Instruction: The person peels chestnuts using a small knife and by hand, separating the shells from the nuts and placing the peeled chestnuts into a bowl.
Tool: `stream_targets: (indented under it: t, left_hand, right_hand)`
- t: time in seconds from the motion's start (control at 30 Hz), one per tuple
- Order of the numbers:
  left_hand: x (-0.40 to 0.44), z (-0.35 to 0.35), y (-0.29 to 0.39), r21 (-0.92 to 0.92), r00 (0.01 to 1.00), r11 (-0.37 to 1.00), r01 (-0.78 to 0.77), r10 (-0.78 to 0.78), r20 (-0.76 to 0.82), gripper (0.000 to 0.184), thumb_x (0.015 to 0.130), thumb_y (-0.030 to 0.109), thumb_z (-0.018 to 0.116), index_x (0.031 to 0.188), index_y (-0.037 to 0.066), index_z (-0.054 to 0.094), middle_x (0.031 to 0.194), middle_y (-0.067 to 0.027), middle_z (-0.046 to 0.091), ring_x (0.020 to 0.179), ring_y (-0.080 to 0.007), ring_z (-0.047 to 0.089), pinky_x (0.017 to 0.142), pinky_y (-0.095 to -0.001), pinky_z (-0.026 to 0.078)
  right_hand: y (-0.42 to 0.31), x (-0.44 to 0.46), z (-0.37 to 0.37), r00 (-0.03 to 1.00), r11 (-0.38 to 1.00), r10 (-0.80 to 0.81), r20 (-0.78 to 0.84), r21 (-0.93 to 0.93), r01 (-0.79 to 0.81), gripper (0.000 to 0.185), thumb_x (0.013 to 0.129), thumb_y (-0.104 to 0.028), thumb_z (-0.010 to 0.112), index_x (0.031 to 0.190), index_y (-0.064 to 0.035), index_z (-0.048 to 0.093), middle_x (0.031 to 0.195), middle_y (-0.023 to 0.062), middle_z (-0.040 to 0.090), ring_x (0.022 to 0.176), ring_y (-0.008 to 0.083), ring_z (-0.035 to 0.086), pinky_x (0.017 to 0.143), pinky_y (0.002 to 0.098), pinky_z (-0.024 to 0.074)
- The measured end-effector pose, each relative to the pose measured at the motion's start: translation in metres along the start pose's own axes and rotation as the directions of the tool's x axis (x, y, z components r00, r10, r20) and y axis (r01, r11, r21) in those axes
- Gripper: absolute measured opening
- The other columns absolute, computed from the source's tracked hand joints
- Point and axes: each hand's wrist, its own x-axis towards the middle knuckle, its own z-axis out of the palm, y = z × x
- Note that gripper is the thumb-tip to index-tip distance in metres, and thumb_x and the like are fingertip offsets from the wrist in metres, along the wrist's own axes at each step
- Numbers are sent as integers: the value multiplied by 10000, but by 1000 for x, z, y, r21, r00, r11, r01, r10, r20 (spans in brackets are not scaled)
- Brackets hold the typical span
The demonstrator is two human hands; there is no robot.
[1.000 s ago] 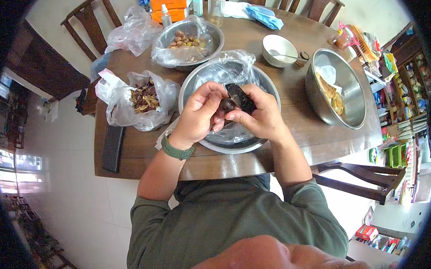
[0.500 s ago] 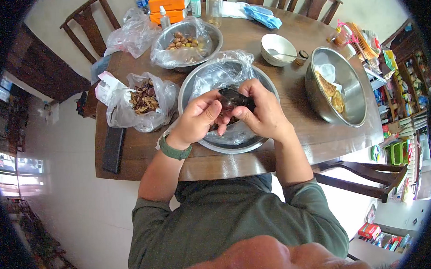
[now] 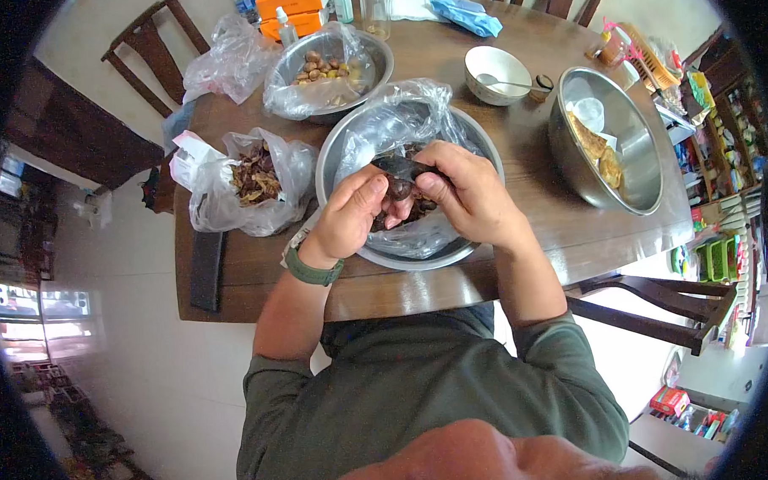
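Both hands meet above a steel basin (image 3: 480, 139) lined with clear plastic, with dark brown chestnuts (image 3: 414, 146) inside. My left hand (image 3: 349, 212), a green band on its wrist, is closed around a brown chestnut (image 3: 398, 189), with its fingers curled beneath. In my right hand (image 3: 467, 190) is a black hand tool (image 3: 403, 166), whose flat dark end reaches across the top of the chestnut. My right thumb presses close to the nut. The tool's exact kind and its working edge are hard to make out.
On the left are a plastic bag (image 3: 291, 188) of brown shells and a black phone-like slab (image 3: 206, 272). Behind stands a bowl (image 3: 386, 58) of chestnuts, some peeled yellow. A white bowl (image 3: 499, 96) with a spoon and a large steel bowl (image 3: 643, 155) with flat golden food are right.
The black tool has turned and spread flatter above the chestnut, which shows more now. Both hands stay over the basin; the view has shifted slightly.
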Motion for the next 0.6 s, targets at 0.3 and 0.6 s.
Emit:
stream_targets:
  t: [0.3,0.6]
  left_hand:
    - [-5,3,0,189,994,982,28,-6,-114,394,1056,331,356,1052,3,574,871,-48,604,707,-96,505,635,-232,413]
    - [1,11,5,177,989,984,-6,32,-142,431,1046,363,370,1129,-13,563,873,-9,575,698,-65,475,620,-202,378]
  right_hand:
    - [-5,-2,2,997,997,67,32,-49,-65,262,865,-217,675,1013,-33,564,825,151,627,790,365,642,675,430,501]
    - [-6,0,8,1000,963,-16,-15,-269,12,373,793,-331,744,924,-48,539,767,129,597,707,351,631,603,422,490]
